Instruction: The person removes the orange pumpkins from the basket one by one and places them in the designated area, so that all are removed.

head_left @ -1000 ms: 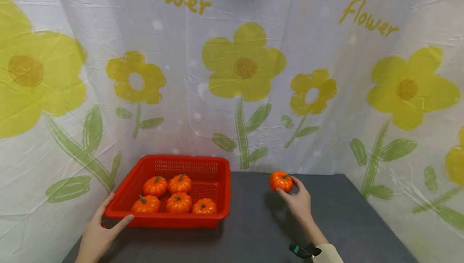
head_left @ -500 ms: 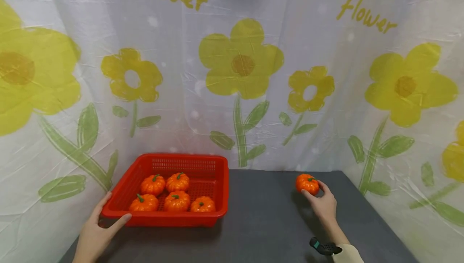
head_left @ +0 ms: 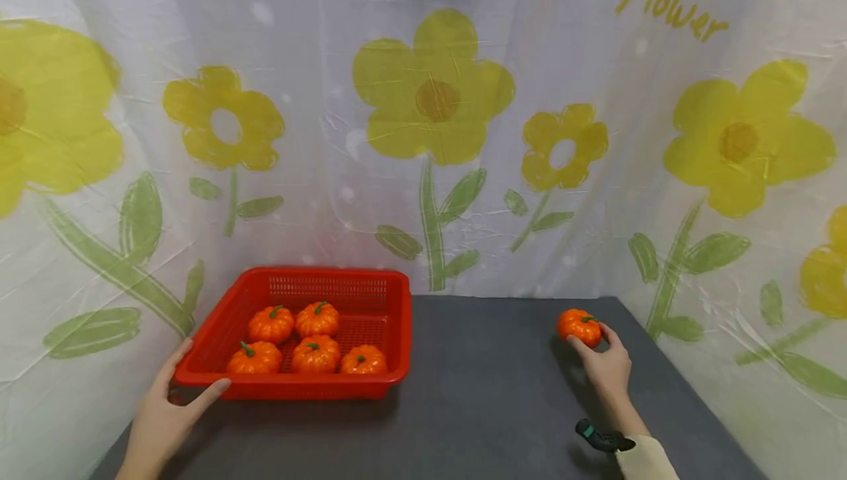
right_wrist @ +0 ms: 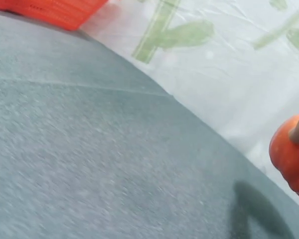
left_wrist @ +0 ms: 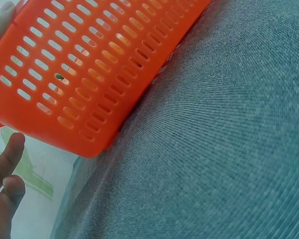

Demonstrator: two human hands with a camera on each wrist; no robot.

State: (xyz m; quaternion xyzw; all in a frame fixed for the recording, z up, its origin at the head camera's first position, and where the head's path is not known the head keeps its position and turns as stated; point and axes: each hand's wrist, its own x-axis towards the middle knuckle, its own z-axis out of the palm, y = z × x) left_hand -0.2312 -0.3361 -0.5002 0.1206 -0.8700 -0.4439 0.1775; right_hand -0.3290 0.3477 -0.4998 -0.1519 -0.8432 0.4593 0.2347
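My right hand (head_left: 610, 371) pinches a small orange pumpkin (head_left: 579, 327) with a green stem, thumb at its near side. The pumpkin hangs just above the dark table at the right, with a shadow under it. In the right wrist view this pumpkin (right_wrist: 291, 158) shows at the right edge, partly cut off. A red plastic basket (head_left: 291, 389) stands at the left and holds several like pumpkins (head_left: 316, 355). My left hand (head_left: 162, 417) rests at its front left corner, thumb by the front rim and fingers extended along the left side. The left wrist view shows the basket's slotted wall (left_wrist: 89, 64).
A dark grey cloth-covered table (head_left: 476, 392) lies under everything. White curtains (head_left: 317, 171) printed with yellow flowers enclose it at the back and sides. A dark band (head_left: 602, 437) circles the right wrist near a pale sleeve (head_left: 645, 459).
My right hand has carried the pumpkin to the right, away from the basket. The left hand stays at the basket's corner. The head view has tilted slightly down.
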